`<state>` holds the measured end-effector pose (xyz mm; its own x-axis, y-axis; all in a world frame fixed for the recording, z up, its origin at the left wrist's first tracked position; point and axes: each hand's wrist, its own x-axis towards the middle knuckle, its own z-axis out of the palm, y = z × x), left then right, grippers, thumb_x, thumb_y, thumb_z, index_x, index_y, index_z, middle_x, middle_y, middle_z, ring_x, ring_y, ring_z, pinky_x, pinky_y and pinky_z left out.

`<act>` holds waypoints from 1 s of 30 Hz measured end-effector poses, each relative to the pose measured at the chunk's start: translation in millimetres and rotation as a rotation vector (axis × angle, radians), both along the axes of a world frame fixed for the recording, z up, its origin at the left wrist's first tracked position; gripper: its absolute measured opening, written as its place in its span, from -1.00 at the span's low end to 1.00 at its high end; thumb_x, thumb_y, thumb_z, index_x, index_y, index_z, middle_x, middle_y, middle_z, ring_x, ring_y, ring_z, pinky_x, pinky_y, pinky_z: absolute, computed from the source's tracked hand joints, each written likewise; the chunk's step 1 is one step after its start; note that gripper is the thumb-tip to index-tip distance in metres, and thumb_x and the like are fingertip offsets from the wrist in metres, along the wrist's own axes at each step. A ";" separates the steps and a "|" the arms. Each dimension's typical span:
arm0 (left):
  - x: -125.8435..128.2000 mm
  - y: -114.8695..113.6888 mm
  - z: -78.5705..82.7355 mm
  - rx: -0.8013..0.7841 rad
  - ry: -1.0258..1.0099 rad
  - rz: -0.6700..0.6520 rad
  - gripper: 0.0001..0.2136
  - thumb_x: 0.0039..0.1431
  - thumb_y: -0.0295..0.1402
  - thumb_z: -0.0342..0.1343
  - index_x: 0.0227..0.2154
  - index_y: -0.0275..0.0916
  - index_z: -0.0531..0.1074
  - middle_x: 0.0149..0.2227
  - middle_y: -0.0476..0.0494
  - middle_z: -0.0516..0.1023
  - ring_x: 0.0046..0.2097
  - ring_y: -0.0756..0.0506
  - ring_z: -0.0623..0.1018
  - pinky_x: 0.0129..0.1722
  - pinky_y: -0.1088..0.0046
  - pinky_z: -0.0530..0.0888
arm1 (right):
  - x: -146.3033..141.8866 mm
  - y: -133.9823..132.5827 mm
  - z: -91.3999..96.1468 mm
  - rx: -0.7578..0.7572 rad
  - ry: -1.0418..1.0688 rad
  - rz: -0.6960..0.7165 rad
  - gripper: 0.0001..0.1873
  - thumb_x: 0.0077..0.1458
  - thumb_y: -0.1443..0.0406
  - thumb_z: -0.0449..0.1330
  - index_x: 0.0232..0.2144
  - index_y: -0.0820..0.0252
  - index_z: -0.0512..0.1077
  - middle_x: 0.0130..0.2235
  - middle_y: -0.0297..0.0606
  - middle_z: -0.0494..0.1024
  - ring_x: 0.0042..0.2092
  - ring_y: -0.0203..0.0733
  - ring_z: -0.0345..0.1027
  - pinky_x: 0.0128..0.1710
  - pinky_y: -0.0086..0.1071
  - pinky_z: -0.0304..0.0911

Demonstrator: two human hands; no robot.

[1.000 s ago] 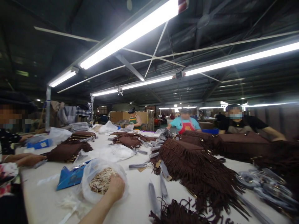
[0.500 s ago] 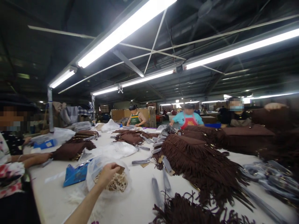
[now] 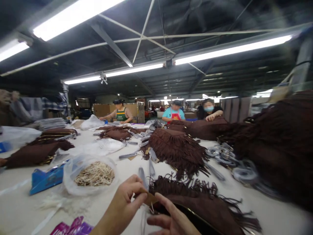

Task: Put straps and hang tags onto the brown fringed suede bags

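Your left hand [image 3: 123,204] comes in from the lower edge of the view, its grip closed in a pinch on a small tan card tag [image 3: 149,198]: thumb and fingers press together on the card. Your right hand [image 3: 168,222] sits just beside it, palm turned in, with the index finger reaching toward the tag's edge and the other fingers loosely curled. You can't tell from this view whether that grip is clamped on anything. A thin string [image 3: 152,209] hangs from the tag, just above a dark brown suede fringed bag [image 3: 198,202] with a gold-coloured trim edge [image 3: 193,216]. That bag lies on the white-covered counter [image 3: 274,212] directly in front of you, its fringe splayed toward your hands.

You have at least six more fringed bags [image 3: 178,150] spread along the counter, and the one at the far right is partly blurred. To your left sit one clear plastic bag [image 3: 68,176] of cream cord loops [image 3: 95,174], one blue packet [image 3: 46,178] and pink-purple packets [image 3: 70,228] at the lower edge. Grey straps [image 3: 128,155] and coiled grey straps [image 3: 227,156] lie among the bags. Three co-workers stand across the counter, and one has a hand [image 3: 211,117] on a bag.
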<state>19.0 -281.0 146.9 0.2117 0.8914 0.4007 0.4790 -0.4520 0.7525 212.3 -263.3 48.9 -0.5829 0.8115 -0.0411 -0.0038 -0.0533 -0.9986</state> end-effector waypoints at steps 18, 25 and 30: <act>64.4 -7.8 -109.1 -0.890 -0.458 -0.468 -0.53 -0.12 0.11 0.24 -0.42 -0.24 0.40 -0.72 0.12 0.36 -0.73 0.13 0.18 -0.70 0.62 0.02 | 51.6 -31.5 21.2 -0.218 0.486 -0.297 -0.53 -0.15 0.08 0.46 -0.35 0.30 0.45 -0.43 -0.24 0.55 -0.47 -0.30 0.45 -0.50 -0.50 0.34; 30.9 -5.9 -118.6 -0.864 -0.312 -0.366 -0.49 -0.05 0.16 0.10 -0.35 -0.25 0.48 -0.71 0.06 0.41 -0.70 0.08 0.21 -0.67 0.58 0.04 | 63.3 -29.5 13.9 -0.251 0.394 -0.367 -0.52 -0.18 0.05 0.47 -0.40 0.25 0.38 -0.50 -0.38 0.50 -0.56 -0.43 0.34 -0.55 -0.59 0.29; 7.8 -16.6 -100.5 -0.559 -0.166 -0.317 -0.52 -0.07 0.03 0.23 -0.12 -0.12 0.54 -0.16 -0.09 0.59 -0.21 -0.11 0.49 -0.27 0.46 0.37 | 45.5 -31.6 7.1 -0.189 0.208 -0.252 -0.47 -0.16 -0.05 0.40 -0.43 0.27 0.36 -0.60 -0.37 0.48 -0.65 -0.43 0.30 -0.63 -0.58 0.26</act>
